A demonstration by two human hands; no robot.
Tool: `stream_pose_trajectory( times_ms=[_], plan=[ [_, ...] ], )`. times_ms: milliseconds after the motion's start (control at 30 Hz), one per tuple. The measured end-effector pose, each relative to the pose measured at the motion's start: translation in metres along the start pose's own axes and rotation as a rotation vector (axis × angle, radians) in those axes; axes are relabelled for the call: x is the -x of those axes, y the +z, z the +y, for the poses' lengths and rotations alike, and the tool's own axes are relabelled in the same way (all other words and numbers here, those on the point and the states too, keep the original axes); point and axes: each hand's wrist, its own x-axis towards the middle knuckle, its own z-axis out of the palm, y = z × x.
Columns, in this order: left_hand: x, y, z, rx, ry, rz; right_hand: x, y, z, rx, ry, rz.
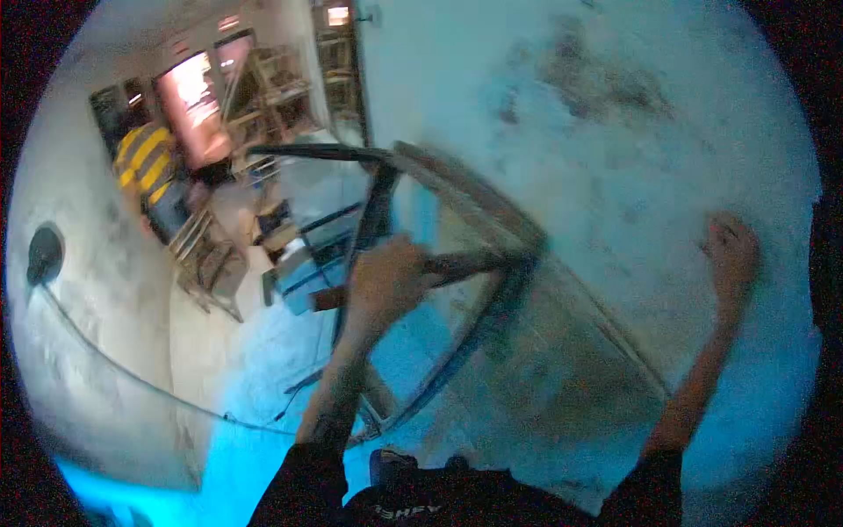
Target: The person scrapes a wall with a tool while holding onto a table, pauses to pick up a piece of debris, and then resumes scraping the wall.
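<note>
While a dark bar [461, 263] of a metal frame [413, 290] leaning on the wall [615, 114] is gripped by the closed left hand [386, 281], the right hand [731, 255] is pressed against the plaster with fingers curled. Steadying seems underway; a firmer two-handed hold would be needed next. A cluttered room with shelving [281, 88] is seen beyond.

A dark metal frame [457, 263] of thin bars runs tilted across the frame's centre, from upper left down to lower middle, leaning against a stained pale wall [615, 114]; motion blurs its edges.
</note>
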Motion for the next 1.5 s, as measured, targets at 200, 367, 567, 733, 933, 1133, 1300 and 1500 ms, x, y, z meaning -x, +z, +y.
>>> stream_pose_trajectory(
  times_ms=[200,367,567,733,933,1133,1300,1500],
  plan=[
    [0.012,0.014,0.011,-0.025,0.018,0.028,0.01,0.022,0.074,-0.365,-0.142,0.1],
    [0.006,0.002,-0.005,-0.014,0.014,0.083,-0.009,0.006,0.093,0.431,-0.497,0.264],
    [0.005,0.004,-0.005,-0.028,0.014,0.07,0.031,-0.024,-0.071,-0.419,-0.095,-0.089],
    [0.003,0.005,-0.009,-0.07,0.007,0.026,0.074,0.023,-0.058,-0.535,-0.125,-0.165],
    [0.003,0.012,-0.013,-0.063,0.083,0.142,0.12,0.108,-0.057,-0.387,-0.355,-0.455],
    [-0.001,0.01,-0.011,-0.099,0.028,0.021,0.199,0.123,-0.102,-0.543,-0.477,-1.211],
    [-0.001,0.009,-0.011,-0.065,0.016,-0.001,0.26,0.156,-0.084,-0.862,-0.238,-1.535],
    [0.007,0.003,-0.01,0.024,0.058,0.076,0.345,0.184,-0.071,-0.676,-0.395,-1.327]
  ],
)
